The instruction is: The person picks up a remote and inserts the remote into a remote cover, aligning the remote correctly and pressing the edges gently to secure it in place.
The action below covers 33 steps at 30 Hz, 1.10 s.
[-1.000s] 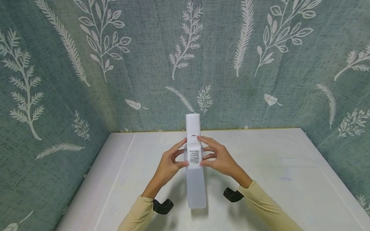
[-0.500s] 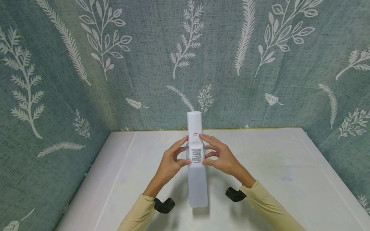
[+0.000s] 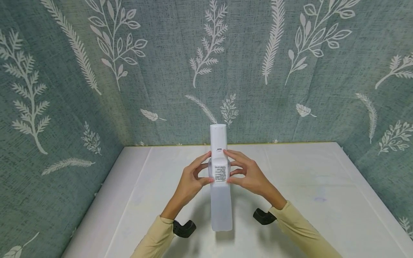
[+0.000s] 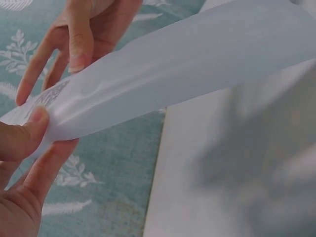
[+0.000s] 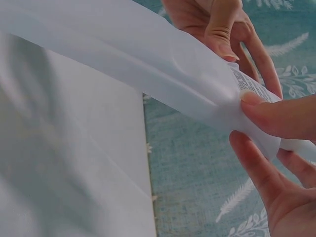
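A long, slim white device (image 3: 218,136) with a small port slot and a panel of fine print hangs over the table, its far end tipped up. Its smooth, flat lower part (image 3: 221,208) points toward the person, and a rounded piece bulges at its middle. My left hand (image 3: 189,181) pinches the left side between thumb and fingertips, the thumb beside the print. From the right, my right hand (image 3: 247,173) does the same, index fingertip near the slot. In both wrist views the thumbs press the near face while fingers support the side. The device's far face is hidden.
The white table (image 3: 155,200) lies below, with the device's shadow on it. Green fabric (image 3: 167,71) with white leaf prints encloses the back and sides. A black wrist camera mount (image 3: 184,229) sits at the left cuff, another mount (image 3: 264,216) at the right.
Both hands and the device have shifted slightly to the right and a touch up in the head view. The hold on it looks the same.
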Each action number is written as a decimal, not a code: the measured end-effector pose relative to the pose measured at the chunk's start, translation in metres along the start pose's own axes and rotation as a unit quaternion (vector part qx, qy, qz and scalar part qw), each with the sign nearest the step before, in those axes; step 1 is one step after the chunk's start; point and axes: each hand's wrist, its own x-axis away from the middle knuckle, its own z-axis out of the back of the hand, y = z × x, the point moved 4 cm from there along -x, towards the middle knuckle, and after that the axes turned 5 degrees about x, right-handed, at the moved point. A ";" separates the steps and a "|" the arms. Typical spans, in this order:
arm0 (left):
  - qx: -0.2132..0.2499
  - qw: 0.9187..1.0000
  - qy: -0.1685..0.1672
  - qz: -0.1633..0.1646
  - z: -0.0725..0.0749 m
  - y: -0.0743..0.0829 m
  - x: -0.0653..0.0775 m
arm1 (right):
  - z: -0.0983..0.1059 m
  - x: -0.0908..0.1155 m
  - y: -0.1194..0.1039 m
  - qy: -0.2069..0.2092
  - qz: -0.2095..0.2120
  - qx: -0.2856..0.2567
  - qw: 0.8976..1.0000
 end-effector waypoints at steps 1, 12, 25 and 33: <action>-0.001 1.000 -0.001 0.003 0.000 0.001 0.000 | 0.000 0.000 -0.001 -0.001 0.001 -0.001 1.000; -0.002 1.000 -0.004 0.012 -0.008 0.024 0.004 | 0.002 0.002 0.000 -0.001 0.005 0.000 1.000; 0.000 1.000 0.001 0.018 -0.008 0.024 0.003 | 0.001 0.003 -0.027 0.001 -0.005 0.002 1.000; 0.001 1.000 0.003 0.013 -0.008 0.024 0.003 | 0.001 0.004 -0.029 0.002 -0.005 0.000 1.000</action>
